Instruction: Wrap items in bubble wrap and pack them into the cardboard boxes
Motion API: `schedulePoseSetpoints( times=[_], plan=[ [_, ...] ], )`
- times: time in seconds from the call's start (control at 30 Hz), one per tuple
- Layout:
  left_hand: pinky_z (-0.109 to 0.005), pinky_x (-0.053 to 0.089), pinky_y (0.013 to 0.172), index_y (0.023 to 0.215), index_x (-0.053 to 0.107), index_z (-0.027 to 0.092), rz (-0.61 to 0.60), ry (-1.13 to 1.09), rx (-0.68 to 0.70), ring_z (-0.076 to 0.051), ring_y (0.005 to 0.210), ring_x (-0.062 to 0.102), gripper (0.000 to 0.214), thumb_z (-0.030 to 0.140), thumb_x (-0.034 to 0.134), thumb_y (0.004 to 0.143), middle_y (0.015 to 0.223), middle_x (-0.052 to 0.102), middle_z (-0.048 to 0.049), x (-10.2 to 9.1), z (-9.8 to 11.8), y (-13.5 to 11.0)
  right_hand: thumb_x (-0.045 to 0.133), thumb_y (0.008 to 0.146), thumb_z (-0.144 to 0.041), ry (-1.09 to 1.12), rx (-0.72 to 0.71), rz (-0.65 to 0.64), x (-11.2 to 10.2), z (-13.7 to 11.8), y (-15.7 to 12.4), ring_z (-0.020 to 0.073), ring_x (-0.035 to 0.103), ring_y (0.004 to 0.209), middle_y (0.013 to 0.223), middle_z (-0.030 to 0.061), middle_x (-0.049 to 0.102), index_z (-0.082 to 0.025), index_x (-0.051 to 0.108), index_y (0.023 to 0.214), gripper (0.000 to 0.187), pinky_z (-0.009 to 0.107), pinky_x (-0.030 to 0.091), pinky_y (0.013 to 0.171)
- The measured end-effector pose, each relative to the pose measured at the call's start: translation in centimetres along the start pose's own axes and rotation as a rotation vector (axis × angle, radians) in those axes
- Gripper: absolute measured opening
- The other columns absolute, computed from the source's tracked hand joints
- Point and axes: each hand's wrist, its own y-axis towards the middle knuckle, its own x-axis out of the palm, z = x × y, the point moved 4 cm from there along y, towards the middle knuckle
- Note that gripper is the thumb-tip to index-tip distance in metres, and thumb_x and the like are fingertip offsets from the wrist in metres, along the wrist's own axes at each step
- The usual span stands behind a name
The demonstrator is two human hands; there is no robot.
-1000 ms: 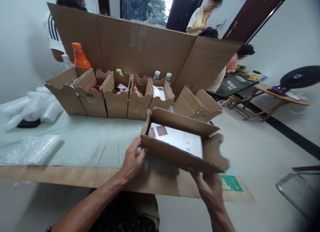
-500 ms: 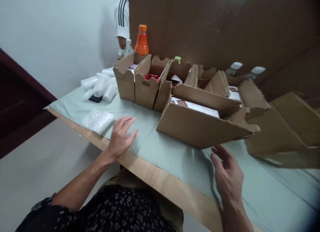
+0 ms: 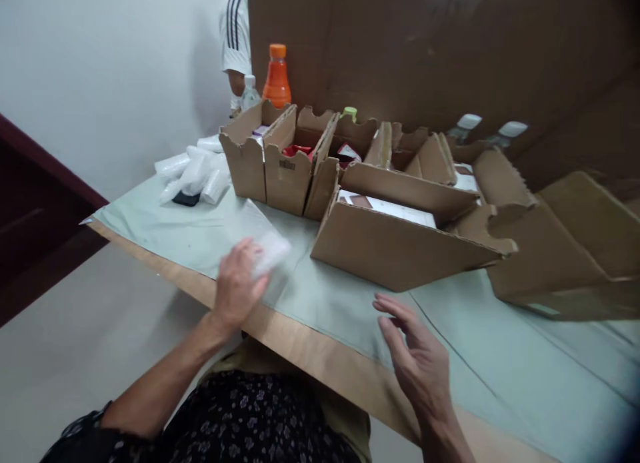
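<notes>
My left hand (image 3: 237,284) is closed on a clear bubble-wrap pouch (image 3: 271,251), held just above the green mat (image 3: 210,231) near the table's front edge. My right hand (image 3: 416,360) hovers open over the mat, fingers spread, holding nothing. Just beyond both hands lies an open cardboard box (image 3: 400,246) with a white item (image 3: 395,212) inside, tilted with its flaps up.
A row of open cardboard boxes (image 3: 285,166) with packets stands behind, backed by a tall cardboard sheet (image 3: 425,56). An orange bottle (image 3: 276,76) and small water bottles stand among them. Rolled bubble wrap (image 3: 193,173) lies far left. A person in a striped shirt (image 3: 235,33) stands behind.
My left hand has picked up the bubble-wrap pouch from the mat and brought it right towards the box. My right hand has shifted left. Before that, both hands let go of the box.
</notes>
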Motion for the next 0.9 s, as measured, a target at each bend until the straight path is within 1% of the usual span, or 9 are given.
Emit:
schedulePoseSetpoints(
  times=[0.13,0.2,0.23,0.3,0.43,0.6,0.73,0.83,0.9],
  plan=[
    [-0.060,0.046,0.111,0.154,0.042,0.021,-0.479,-0.328,0.239,-0.042,0.136,0.052,0.090,0.049,0.082,0.078,0.162,0.040,-0.0216,3.6,9.7,-5.6,0.061,0.097,-0.037,-0.094,-0.033,0.126,-1.8,-1.2,0.1,0.0262,0.070,0.114,0.126,0.0125,0.074,-0.022,0.073,0.110,0.024,0.044,0.058,0.093],
    [-0.057,0.046,0.113,0.155,0.041,0.026,-0.634,-0.493,0.351,-0.039,0.138,0.052,0.085,0.048,0.079,0.082,0.163,0.039,-0.0178,3.5,12.3,-7.7,0.059,0.098,-0.034,-0.118,-0.038,0.195,-3.2,-1.6,-0.3,0.0258,0.069,0.117,0.126,0.0117,0.074,-0.022,0.072,0.112,0.022,0.045,0.056,0.097],
    [-0.056,0.046,0.114,0.154,0.044,0.027,-0.635,-0.534,0.377,-0.037,0.138,0.053,0.076,0.044,0.075,0.087,0.161,0.043,-0.0161,3.1,12.7,-8.0,0.059,0.099,-0.031,-0.126,-0.059,0.197,-3.6,-1.8,-0.5,0.0254,0.069,0.117,0.125,0.0109,0.074,-0.023,0.072,0.113,0.021,0.045,0.056,0.098],
    [-0.054,0.046,0.114,0.148,0.051,0.027,-0.522,-0.498,0.354,-0.033,0.137,0.055,0.056,0.035,0.065,0.094,0.154,0.052,-0.0143,2.6,11.6,-7.1,0.058,0.099,-0.026,-0.140,-0.138,0.140,-3.3,-2.6,-0.9,0.0247,0.069,0.117,0.125,0.0096,0.074,-0.024,0.071,0.114,0.020,0.045,0.055,0.099],
    [-0.059,0.041,0.115,0.138,0.058,0.018,-0.284,-0.127,0.159,-0.037,0.138,0.051,0.047,0.032,0.060,0.094,0.149,0.055,-0.0188,3.6,5.4,-2.6,0.059,0.098,-0.026,-0.238,-0.310,-0.153,0.1,-4.0,-1.0,0.0292,0.062,0.128,0.136,0.0109,0.069,-0.026,0.070,0.123,0.028,0.053,0.050,0.106],
    [-0.062,0.039,0.114,0.121,0.065,0.015,-0.273,0.146,0.023,-0.042,0.139,0.048,0.040,0.038,0.062,0.088,0.144,0.058,-0.0211,6.1,-0.2,0.2,0.055,0.090,-0.010,-0.529,-0.256,-0.433,2.3,-1.8,-1.1,0.0354,0.048,0.141,0.149,0.0143,0.058,-0.022,0.065,0.132,0.045,0.056,0.047,0.105],
    [-0.058,0.041,0.112,0.088,0.066,0.020,-0.249,0.056,0.064,-0.040,0.137,0.050,0.016,0.031,0.055,0.089,0.139,0.063,-0.0191,6.5,0.3,-0.3,0.050,0.095,-0.011,-0.557,-0.218,-0.435,0.8,-0.5,-1.4,0.0282,0.059,0.122,0.133,0.0108,0.067,-0.024,0.060,0.134,0.043,0.046,0.049,0.098],
    [-0.055,0.046,0.106,0.082,0.062,0.022,-0.203,-0.078,0.045,-0.036,0.125,0.059,0.016,0.032,0.053,0.089,0.130,0.068,-0.0179,5.5,1.8,-0.6,0.053,0.092,-0.009,-0.677,-0.248,-0.448,0.7,-1.1,-1.0,0.0279,0.061,0.107,0.121,0.0112,0.069,-0.023,0.046,0.150,0.061,0.043,0.047,0.090],
    [-0.046,0.051,0.097,0.082,0.061,0.023,-0.216,-0.199,-0.008,-0.031,0.110,0.067,0.016,0.036,0.054,0.087,0.115,0.074,-0.0130,4.6,2.6,-0.6,0.053,0.089,-0.004,-0.794,-0.297,-0.490,1.3,-2.0,-0.5,0.0267,0.060,0.096,0.111,0.0102,0.070,-0.026,0.050,0.148,0.063,0.042,0.044,0.086]
  ],
)
